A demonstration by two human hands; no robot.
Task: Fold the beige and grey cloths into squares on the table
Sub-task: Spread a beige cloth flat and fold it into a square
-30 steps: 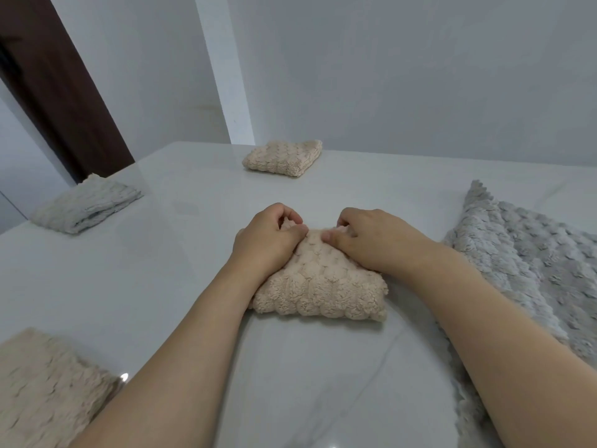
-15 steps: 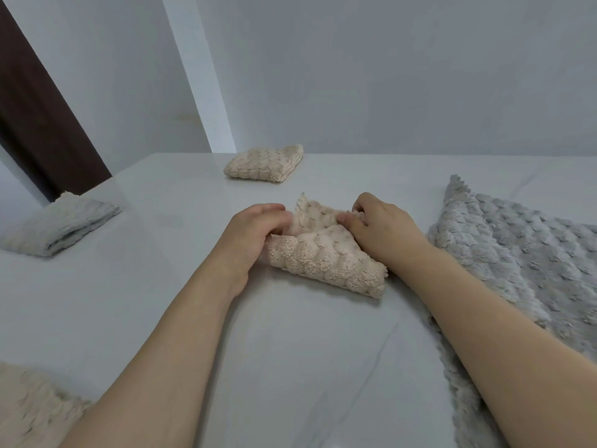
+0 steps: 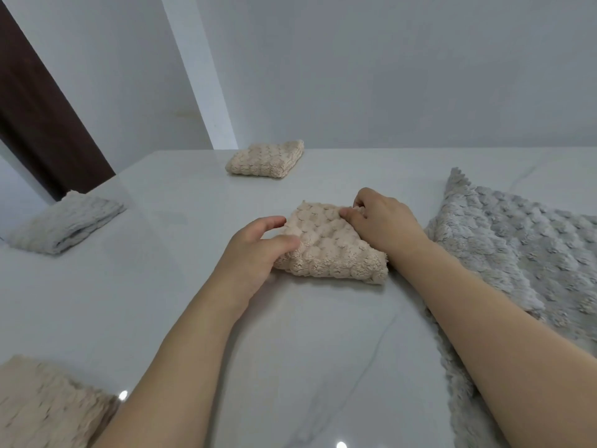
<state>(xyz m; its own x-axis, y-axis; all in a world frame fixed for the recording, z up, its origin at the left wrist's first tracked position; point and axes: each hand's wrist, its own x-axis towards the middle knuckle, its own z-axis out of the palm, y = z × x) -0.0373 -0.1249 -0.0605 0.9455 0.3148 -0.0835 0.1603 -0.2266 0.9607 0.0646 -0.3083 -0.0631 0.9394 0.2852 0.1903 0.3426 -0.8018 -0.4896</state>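
2 hands square up the folded beige cloth (image 3: 329, 244).
Left hand (image 3: 255, 250) grips its near-left edge; right hand (image 3: 381, 218) pinches the far corner; best to align edges, then flatten.

We see a glossy white tabletop (image 3: 323, 350) carrying a folded beige cloth (image 3: 332, 244) at centre, another folded beige one (image 3: 266, 159) farther back, a folded grey cloth (image 3: 64, 224) left, a spread grey cloth (image 3: 523, 250) right, and a beige cloth (image 3: 42, 405) near left.

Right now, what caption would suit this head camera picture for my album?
Both hands, left and right, pinch a folded beige cloth on a white table, beside an unfolded grey cloth.
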